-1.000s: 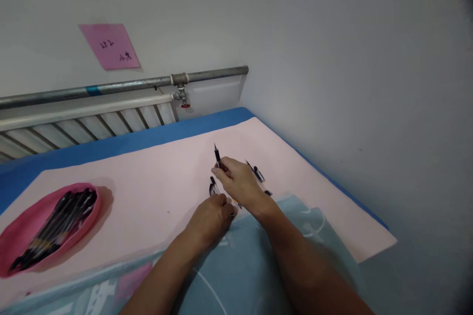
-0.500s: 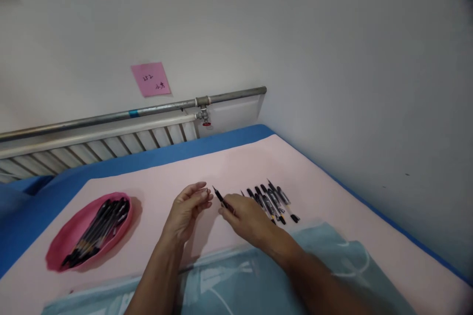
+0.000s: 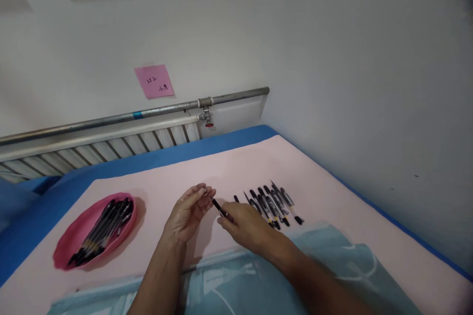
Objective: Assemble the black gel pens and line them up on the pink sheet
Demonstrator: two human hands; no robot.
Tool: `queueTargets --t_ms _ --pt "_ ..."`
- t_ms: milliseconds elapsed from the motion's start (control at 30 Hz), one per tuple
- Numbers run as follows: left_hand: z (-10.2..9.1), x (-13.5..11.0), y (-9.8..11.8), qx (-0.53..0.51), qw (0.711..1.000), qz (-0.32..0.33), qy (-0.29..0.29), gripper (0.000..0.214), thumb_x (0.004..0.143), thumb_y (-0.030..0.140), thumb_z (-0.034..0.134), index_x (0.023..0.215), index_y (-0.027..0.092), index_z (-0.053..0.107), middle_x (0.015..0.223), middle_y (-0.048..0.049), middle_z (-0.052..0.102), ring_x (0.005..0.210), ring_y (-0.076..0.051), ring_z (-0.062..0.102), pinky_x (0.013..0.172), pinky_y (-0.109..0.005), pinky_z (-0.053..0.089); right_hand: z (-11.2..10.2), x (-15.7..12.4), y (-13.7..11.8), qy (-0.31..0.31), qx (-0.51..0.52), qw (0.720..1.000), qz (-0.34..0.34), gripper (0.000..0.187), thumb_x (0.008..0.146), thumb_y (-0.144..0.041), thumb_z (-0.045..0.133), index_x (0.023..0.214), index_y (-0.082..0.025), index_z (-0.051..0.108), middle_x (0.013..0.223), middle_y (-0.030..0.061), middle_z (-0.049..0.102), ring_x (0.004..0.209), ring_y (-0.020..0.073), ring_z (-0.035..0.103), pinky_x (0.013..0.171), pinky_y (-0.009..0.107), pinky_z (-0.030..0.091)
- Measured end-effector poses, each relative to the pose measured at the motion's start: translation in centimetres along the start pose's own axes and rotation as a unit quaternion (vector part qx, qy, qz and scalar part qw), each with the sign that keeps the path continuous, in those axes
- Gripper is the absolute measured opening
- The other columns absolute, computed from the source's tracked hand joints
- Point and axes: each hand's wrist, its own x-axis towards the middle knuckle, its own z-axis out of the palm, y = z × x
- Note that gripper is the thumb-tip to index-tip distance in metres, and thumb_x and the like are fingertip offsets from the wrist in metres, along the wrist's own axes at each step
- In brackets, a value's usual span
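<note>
A dark pen is gripped in my right hand, with its thin end pointing up and to the left. That end comes close to the fingertips of my left hand; whether they touch I cannot tell. Between thumb and index finger, my left hand pinches a tiny shiny piece, too small to name surely. To the right of my right hand lie several clear-barrelled pens with black parts, side by side on the pink sheet. My right hand partly hides the nearest ones.
A pink oval basket at the left holds a bundle of pens. Along the near edge spreads a teal cloth. Blue fabric borders the sheet, with a radiator and wall behind.
The pen in my right hand has moved closer to my left fingertips. A black pen end now shows just beyond my right hand. The whole view has shifted slightly.
</note>
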Motion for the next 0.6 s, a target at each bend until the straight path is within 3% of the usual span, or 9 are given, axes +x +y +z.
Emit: queueTargets --t_ms 600 --pt "0.88 -0.63 -0.34 0.092 0.995 0.024 -0.024 0.02 0.059 0.019 0.074 0.077 0.012 0.065 0.076 -0.0044 0.068 0.077 -0.014 0.062 0.074 -0.026 0.046 0.06 0.03 -0.02 0.019 -0.008 0.999 0.031 0.013 0.08 -0.025 0.049 0.07 -0.018 0.052 0.065 -0.0013 0.054 0.057 0.0095 0.044 0.052 0.022 0.022"
